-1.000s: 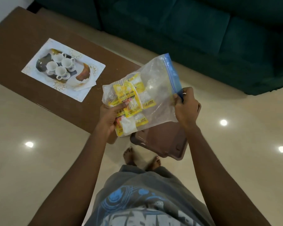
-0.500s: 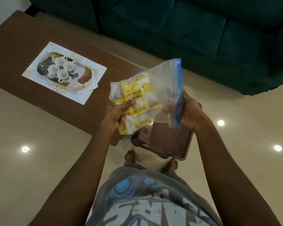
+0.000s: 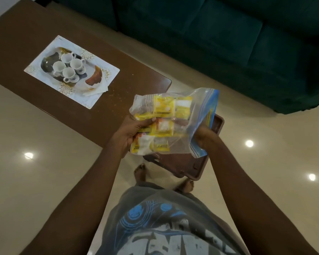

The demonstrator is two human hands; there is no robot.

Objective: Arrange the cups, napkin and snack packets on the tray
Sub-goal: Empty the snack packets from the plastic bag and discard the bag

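Observation:
A clear zip bag (image 3: 197,107) with a blue seal strip holds several yellow snack packets (image 3: 164,109). My left hand (image 3: 129,133) grips the bag's closed end from below, thumb pressing on the packets. My right hand (image 3: 201,138) reaches into the bag's open mouth; its fingers are hidden behind the plastic. To the far left, a white patterned tray (image 3: 72,50) lies on the brown table (image 3: 17,43), carrying several white cups (image 3: 68,67) in a cluster. A white napkin (image 3: 96,92) is at the tray's near right edge.
A brown plastic stool (image 3: 188,166) stands on the glossy floor right under the bag, beside the table's end. A dark green sofa (image 3: 228,43) runs along the far side. My bare feet (image 3: 140,172) show below the bag.
My right hand left the blue seal edge and moved down into the bag's mouth. The bag tilted flatter and lower, and the view shifted towards the table.

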